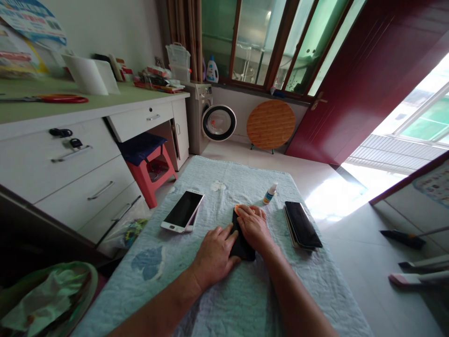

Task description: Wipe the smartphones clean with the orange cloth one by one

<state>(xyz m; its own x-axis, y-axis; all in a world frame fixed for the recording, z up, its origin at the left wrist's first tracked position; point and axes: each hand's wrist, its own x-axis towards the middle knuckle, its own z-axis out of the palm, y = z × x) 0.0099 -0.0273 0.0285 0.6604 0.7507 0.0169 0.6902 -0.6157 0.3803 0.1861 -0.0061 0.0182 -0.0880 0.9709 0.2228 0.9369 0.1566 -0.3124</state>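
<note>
A black phone [247, 252] lies on a pale blue quilted cover [201, 175], near the middle, with both of the person's hands on it. The left hand [215, 252] is closed on the phone's left side, its thumb by the lower end and its fingers along the edge farther up. The right hand [253, 227] lies over the upper part, its fingers bent and pressed together on an orange piece [237, 209] at the phone's top end; the fingers hide most of this piece, so I cannot tell just what it is.

To the left, well apart from the hands, a white phone [184, 210] with a dark screen rests on another pale phone [192, 224], which sticks out at its right side. Beyond the right hand, a small spray bottle [270, 194] stands upright. Farther right, a dark phone [303, 223] lies on top of something pale, mostly covered.

Past the cover on the left is a red stool [144, 181] with a dark blue cushion [142, 147], partly under a desk [138, 106]. A washing machine [196, 112] stands by the window with its round door open, and a round wooden tabletop [271, 124] leans near the wall
</note>
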